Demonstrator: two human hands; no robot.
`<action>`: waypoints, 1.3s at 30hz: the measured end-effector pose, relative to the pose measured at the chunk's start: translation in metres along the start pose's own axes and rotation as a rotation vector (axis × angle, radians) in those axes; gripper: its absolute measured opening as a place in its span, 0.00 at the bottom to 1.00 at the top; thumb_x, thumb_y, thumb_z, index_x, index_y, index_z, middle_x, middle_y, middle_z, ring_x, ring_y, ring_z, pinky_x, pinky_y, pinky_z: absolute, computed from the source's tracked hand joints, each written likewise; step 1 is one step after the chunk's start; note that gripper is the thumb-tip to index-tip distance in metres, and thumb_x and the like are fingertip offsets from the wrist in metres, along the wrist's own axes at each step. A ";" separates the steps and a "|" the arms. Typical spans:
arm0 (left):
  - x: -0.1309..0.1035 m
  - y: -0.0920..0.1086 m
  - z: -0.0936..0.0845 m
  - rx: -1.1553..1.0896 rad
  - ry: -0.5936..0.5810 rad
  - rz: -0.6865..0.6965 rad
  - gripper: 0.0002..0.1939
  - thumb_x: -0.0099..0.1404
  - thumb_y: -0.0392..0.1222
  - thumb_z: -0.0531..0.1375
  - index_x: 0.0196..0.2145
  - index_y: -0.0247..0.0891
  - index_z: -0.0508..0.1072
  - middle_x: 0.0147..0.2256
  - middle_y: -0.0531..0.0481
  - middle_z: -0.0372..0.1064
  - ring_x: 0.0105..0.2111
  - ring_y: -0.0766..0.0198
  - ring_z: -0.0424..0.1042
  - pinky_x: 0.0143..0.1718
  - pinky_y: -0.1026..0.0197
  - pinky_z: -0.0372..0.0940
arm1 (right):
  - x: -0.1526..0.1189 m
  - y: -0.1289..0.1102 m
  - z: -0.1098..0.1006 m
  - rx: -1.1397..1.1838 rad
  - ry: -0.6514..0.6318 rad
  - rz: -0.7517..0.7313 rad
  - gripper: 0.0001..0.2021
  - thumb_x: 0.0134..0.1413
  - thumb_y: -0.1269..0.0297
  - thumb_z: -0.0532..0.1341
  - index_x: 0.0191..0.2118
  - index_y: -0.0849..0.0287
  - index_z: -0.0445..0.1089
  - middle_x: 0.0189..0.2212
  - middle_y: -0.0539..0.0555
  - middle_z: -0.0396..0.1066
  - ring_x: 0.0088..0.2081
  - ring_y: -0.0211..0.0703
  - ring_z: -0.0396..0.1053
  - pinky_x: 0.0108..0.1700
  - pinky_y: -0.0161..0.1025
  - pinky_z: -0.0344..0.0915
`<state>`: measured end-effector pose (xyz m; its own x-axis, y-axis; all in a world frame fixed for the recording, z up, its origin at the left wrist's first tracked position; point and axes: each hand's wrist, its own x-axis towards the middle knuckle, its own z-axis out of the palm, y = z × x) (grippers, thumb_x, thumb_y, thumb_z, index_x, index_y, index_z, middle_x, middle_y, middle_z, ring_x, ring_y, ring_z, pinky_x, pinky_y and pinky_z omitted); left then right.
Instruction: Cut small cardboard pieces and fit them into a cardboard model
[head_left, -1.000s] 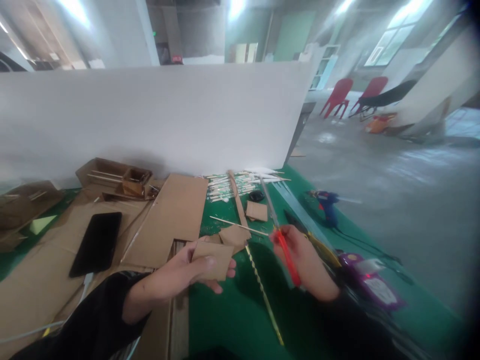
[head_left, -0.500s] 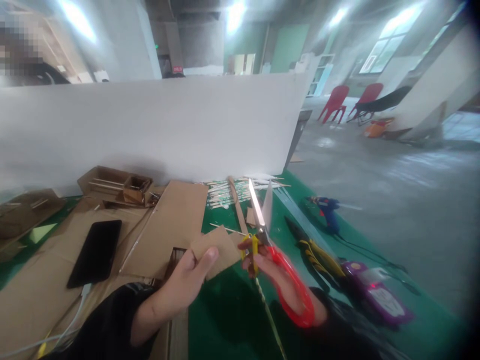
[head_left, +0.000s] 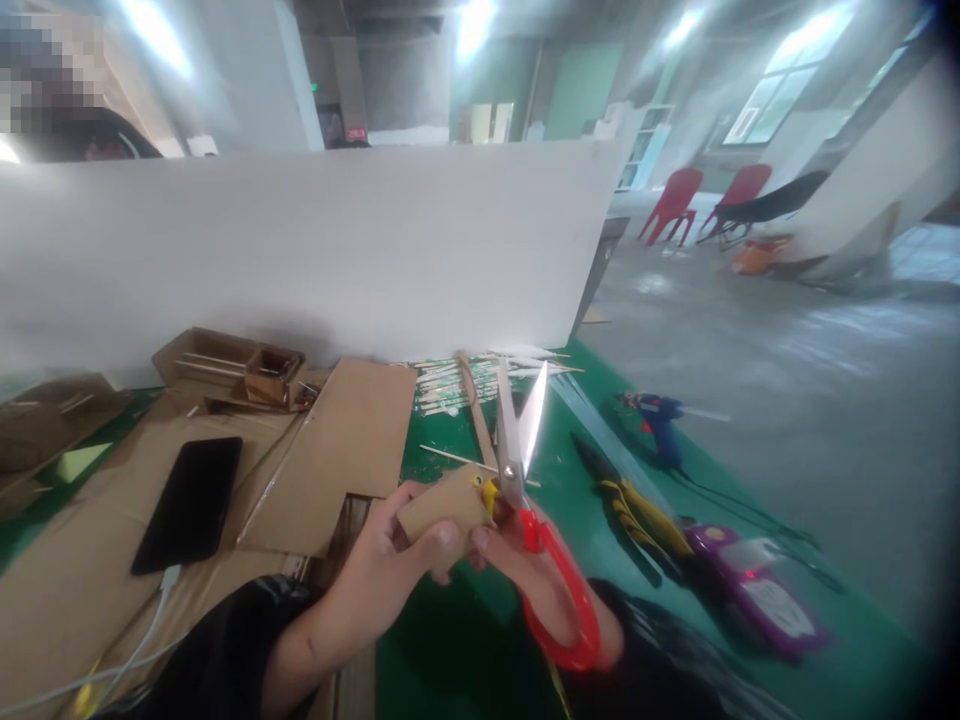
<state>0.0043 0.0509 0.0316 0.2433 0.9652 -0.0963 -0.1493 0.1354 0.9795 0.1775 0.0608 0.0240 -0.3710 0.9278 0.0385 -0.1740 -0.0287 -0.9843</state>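
My left hand (head_left: 409, 550) is closed on a small piece of cardboard (head_left: 446, 508), thumb on the near face. The piece looks curved, bowed toward me. My right hand (head_left: 521, 560) meets its right end, fingertips touching it. Hooked over that hand is a pair of scissors (head_left: 512, 470) with red handles, its blades spread and pointing up and away from me. A small yellow object (head_left: 490, 492) shows between the right fingers and the cardboard, mostly hidden; its kind is unclear. A thin yellowish strip hangs below the right hand.
Cardboard sheets (head_left: 337, 440) and a black phone (head_left: 189, 505) on a cable lie left. Thin sticks (head_left: 442, 390) lie behind the hands. On the right are pliers (head_left: 630, 510), a glue gun (head_left: 658, 425) and a purple device (head_left: 757, 590). A white panel (head_left: 315, 250) stands behind.
The cardboard piece has gone from flat to curved. My right hand has moved in against its right end, and the scissors have turned more upright. The yellow object is now mostly covered.
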 end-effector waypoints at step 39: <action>0.002 0.025 -0.040 -0.063 0.453 0.170 0.21 0.60 0.49 0.64 0.47 0.35 0.75 0.40 0.45 0.77 0.42 0.54 0.75 0.46 0.58 0.67 | -0.017 0.002 0.026 -0.197 -0.135 0.090 0.20 0.58 0.46 0.57 0.53 0.47 0.64 0.41 0.55 0.66 0.41 0.50 0.66 0.42 0.46 0.66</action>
<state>-0.0376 0.0647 0.0485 -0.2292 0.9732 -0.0174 -0.2121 -0.0324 0.9767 0.1593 0.0352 0.0262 -0.4975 0.8665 -0.0414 0.0415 -0.0239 -0.9989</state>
